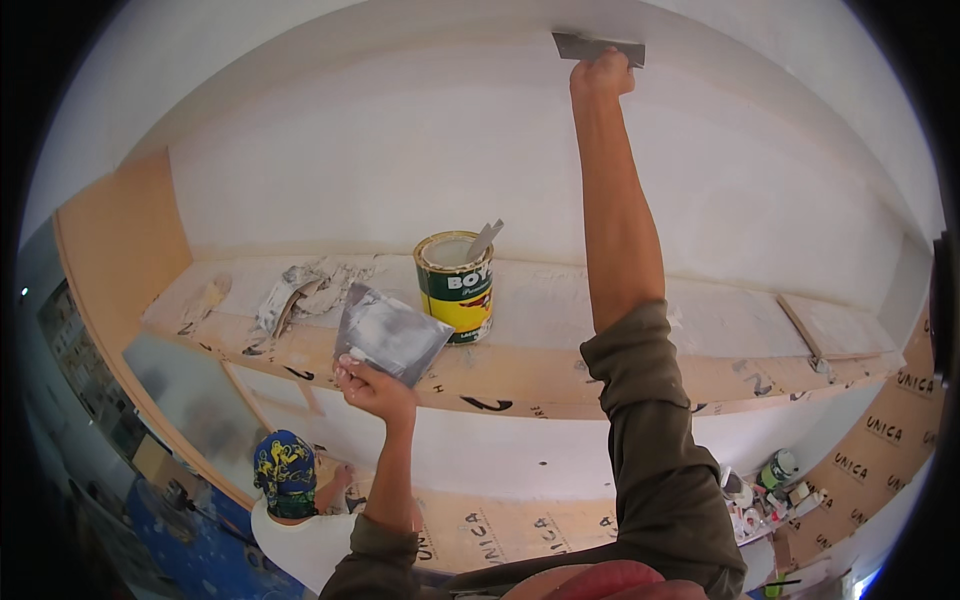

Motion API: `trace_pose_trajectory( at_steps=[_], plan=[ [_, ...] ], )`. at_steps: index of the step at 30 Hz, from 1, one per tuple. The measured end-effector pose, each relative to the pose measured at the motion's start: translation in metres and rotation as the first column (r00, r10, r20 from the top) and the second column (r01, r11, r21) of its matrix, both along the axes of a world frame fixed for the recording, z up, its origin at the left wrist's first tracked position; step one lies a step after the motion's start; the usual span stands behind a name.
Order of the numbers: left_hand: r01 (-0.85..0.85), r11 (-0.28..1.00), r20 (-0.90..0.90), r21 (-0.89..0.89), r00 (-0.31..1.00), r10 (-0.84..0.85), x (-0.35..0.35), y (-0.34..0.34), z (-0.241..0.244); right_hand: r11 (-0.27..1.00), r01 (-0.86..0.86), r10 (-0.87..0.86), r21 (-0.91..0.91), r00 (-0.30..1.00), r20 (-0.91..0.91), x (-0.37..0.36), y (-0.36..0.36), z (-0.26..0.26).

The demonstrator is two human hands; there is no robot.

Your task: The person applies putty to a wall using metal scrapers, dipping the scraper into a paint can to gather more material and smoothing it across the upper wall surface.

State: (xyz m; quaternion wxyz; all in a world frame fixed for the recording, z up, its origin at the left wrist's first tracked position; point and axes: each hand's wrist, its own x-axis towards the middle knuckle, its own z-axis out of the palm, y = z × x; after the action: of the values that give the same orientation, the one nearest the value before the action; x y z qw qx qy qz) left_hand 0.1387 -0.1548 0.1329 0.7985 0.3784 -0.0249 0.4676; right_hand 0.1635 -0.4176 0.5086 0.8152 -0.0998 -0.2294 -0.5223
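Observation:
My right hand [606, 73] reaches high up and grips a wide metal putty blade [592, 48] against the upper part of the white wall [390, 150]. Lower down, my left hand [375, 391] holds a flat metal plate [391, 334] by its near corner, with whitish putty smeared on its face. Just behind that plate an open Boysen-type can [455, 296], green and yellow, stands on the paper-covered shelf [540, 360]. A putty knife [484, 240] leans in the can, which has whitish material around its rim.
Crumpled paper with dried putty [300, 292] lies on the shelf's left part. A flat board [832, 326] rests at its right end. Below left is another person with a patterned head covering [285, 469]. Several cans and small containers [769, 491] stand at lower right.

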Motion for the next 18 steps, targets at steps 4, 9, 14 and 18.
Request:
trace_pose_trajectory(
  at_steps=[4, 9, 14, 18],
  plan=[
    [-0.029, 0.999, 0.016, 0.021, 0.999, 0.029, -0.001, 0.016, 0.000, 1.000, -0.022, 0.022, -0.001, 1.000, -0.011, -0.015, 0.048, -0.006],
    [0.106, 0.990, 0.010, 0.096, 0.994, -0.107, -0.007, 0.004, 0.006, 0.997, 0.071, -0.071, -0.013, 0.997, 0.012, -0.060, 0.064, -0.001],
    [0.094, 0.994, 0.046, 0.060, 0.994, -0.097, -0.008, 0.007, 0.009, 0.968, 0.181, -0.137, -0.175, 0.962, 0.236, -0.085, 0.089, -0.023],
    [0.135, 0.990, 0.012, 0.039, 0.991, -0.136, -0.004, 0.022, 0.007, 0.972, 0.125, -0.077, -0.199, 0.969, 0.235, -0.096, 0.056, -0.055]
  ],
)
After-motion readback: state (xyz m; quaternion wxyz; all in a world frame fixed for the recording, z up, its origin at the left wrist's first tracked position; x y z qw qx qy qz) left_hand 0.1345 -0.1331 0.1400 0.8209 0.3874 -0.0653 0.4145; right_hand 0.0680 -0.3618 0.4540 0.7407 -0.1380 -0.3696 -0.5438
